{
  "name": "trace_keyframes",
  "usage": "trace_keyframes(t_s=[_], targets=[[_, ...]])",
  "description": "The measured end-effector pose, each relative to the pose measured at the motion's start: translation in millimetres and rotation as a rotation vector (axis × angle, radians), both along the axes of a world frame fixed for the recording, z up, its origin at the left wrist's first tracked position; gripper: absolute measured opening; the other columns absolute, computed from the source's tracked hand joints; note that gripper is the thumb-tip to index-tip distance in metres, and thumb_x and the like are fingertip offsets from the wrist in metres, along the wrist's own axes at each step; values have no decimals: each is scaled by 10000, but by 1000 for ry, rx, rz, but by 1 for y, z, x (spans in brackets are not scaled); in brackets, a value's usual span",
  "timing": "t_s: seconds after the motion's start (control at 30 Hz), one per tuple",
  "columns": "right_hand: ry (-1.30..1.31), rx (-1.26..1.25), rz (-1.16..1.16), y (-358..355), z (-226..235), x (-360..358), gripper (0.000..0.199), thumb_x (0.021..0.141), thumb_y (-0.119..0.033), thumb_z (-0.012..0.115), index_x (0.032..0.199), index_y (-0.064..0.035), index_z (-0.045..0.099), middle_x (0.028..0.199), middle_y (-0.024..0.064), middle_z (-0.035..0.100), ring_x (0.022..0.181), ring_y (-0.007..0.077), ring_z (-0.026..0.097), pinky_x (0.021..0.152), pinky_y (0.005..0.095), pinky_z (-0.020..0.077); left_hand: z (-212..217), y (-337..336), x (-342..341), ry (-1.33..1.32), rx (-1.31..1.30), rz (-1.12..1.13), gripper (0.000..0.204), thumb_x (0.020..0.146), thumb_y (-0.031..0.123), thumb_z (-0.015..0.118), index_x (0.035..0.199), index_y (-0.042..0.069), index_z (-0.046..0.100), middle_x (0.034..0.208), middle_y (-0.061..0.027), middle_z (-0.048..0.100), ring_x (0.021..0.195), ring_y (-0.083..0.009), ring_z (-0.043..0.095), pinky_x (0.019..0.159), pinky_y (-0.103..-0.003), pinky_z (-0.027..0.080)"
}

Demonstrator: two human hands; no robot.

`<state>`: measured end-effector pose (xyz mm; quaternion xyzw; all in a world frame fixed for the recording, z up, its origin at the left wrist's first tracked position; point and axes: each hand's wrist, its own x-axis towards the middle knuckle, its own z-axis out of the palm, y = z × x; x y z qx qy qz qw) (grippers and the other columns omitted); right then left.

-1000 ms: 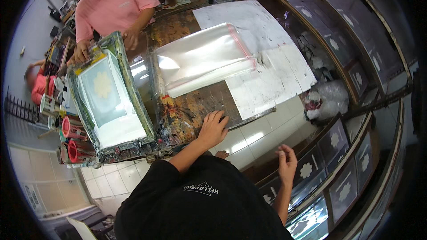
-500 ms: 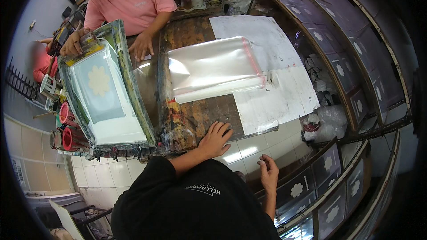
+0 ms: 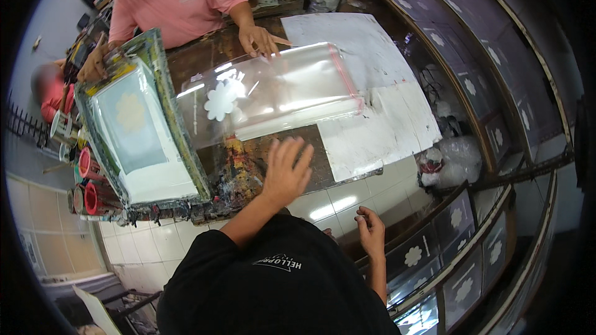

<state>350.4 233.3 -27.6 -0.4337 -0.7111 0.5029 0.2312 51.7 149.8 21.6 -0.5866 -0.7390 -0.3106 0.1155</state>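
My left hand [image 3: 287,170] hovers over the near edge of the work table [image 3: 310,146], open with its fingers spread and nothing in it. Just beyond it lies a stack of clear plastic bags [image 3: 304,80] with a pink-edged strip. A clear plastic sheet with a white flower print [image 3: 222,100] stretches between the stack and a screen-printing frame [image 3: 162,118], and a co-worker's hand [image 3: 257,40] is at its far edge. My right hand [image 3: 371,232] hangs beside my body, loosely curled, with no object visible in it.
The co-worker's other hand [image 3: 93,65] holds the far left corner of the frame. Red paint cans [image 3: 99,198] stand at the left. White paper [image 3: 397,108] covers the table's right part. Racks of flower-printed sheets [image 3: 462,84] rise at the right, near a plastic bundle [image 3: 459,161].
The co-worker's hand has moved right, and the flower-printed sheet has come into view beside the frame. My left hand has lifted off the table edge toward the stack. My right hand has barely moved.
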Motion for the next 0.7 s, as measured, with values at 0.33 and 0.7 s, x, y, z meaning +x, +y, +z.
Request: trace_keyframes(t_s=[0.33, 0.7], targets=[[-56, -47, -52, -20, 6, 13, 295, 952, -125, 638, 1216, 5, 662, 1121, 141, 715, 936, 216, 689, 815, 328, 546, -39, 118, -51, 395, -368, 61, 648, 817, 149, 676, 1420, 27, 474, 1359, -164, 522, 1276, -317, 485, 1177, -623, 239], [393, -424, -205, -26, -12, 31, 519, 988, -232, 644, 1424, -3, 477, 1399, 155, 550, 1160, 298, 621, 987, 419, 500, 2, 94, 21, 205, -148, -381, 252, 810, 95, 600, 1038, 59, 702, 838, -79, 557, 828, -237, 574, 815, -419, 419]])
